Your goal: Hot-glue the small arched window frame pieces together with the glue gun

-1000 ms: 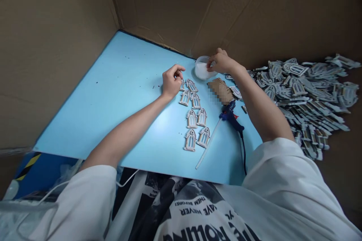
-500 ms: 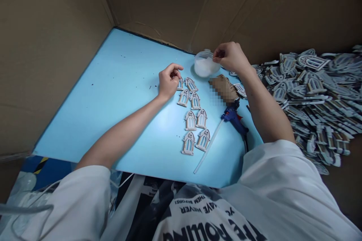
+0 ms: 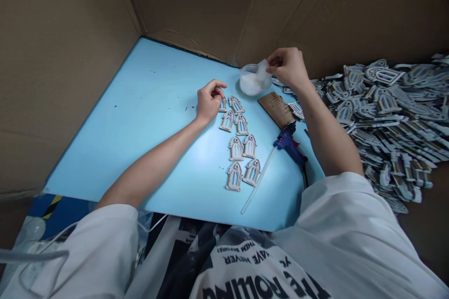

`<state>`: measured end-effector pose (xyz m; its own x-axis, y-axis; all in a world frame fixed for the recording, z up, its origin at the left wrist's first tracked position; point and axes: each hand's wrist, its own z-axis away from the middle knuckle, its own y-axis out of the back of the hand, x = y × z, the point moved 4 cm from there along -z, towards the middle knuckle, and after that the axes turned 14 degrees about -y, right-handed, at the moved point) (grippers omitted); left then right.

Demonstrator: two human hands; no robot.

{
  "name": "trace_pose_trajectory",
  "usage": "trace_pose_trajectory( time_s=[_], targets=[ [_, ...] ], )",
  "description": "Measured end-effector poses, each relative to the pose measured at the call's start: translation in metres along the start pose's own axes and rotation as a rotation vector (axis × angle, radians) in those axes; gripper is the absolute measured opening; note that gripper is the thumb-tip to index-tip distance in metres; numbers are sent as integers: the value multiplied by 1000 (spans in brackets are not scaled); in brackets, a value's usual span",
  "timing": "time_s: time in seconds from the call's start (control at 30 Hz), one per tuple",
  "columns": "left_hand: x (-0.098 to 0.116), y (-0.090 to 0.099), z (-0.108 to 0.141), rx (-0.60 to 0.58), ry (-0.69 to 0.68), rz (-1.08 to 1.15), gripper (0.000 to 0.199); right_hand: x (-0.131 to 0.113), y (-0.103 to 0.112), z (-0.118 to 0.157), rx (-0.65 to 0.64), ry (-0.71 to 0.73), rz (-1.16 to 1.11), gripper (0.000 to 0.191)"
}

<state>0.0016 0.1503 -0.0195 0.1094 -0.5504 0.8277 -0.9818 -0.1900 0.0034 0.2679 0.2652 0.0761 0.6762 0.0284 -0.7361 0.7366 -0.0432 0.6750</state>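
My right hand (image 3: 288, 66) pinches a thin translucent white sheet (image 3: 262, 70) at the rim of a round clear plastic tub (image 3: 250, 85), which has whitish contents. My left hand (image 3: 209, 100) rests on the table with loosely bent fingers, the index finger reaching forward, and nothing visible in its grasp. It partly covers the farthest left of several small arched window pieces (image 3: 235, 148), white and brown, laid out in two columns.
A blue glue gun (image 3: 288, 142) with a clear glue stick (image 3: 257, 182) lies right of the columns, its nose by a brown cardboard piece (image 3: 277, 108). A big heap of window pieces (image 3: 386, 103) fills the right side. Cardboard walls (image 3: 196, 4) enclose the blue table (image 3: 140, 103).
The white sheet now shows between my right fingers, partly raised out of the tub. My right hand has risen slightly; my left hand has stayed in place.
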Motion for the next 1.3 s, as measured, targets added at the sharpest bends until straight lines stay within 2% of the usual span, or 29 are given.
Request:
trace_pose_trajectory(
  time_s=[0.1, 0.2, 0.23, 0.33, 0.4, 0.57, 0.7, 0.83, 0.93, 1.07, 1.3],
  targets=[
    [-1, -2, -1, -25, -8, 22, 41, -2, 2, 1, 12, -52, -143, 28],
    [3, -5, 0, -58, -42, 56, 18, -7, -7, 16, -72, -120, -370, 23],
    [6, -6, 1, -67, -55, 67, 20, -10, -14, 25, -107, -134, -416, 22],
    [14, -10, 6, -87, -71, 93, 56, -22, -40, 59, -210, -124, -455, 25],
    [18, -12, 10, -92, -73, 83, 69, -32, -58, 80, -258, -85, -515, 26],
    [21, -10, 16, -60, -78, 15, 72, -44, -86, 106, -230, -38, -611, 23],
    [20, -9, 16, -60, -81, -12, 72, -42, -90, 107, -205, -72, -650, 30],
    [24, -8, 16, -64, -96, -47, 72, -41, -89, 109, -251, -84, -611, 39],
    [26, -8, 15, -72, -101, -65, 73, -40, -90, 112, -254, -62, -590, 36],
    [24, -7, 14, -75, -96, -78, 74, -39, -88, 112, -190, -7, -572, 30],
    [21, -9, 15, -127, -63, -41, 74, -33, -88, 105, -284, -37, -575, 48]
  ],
)
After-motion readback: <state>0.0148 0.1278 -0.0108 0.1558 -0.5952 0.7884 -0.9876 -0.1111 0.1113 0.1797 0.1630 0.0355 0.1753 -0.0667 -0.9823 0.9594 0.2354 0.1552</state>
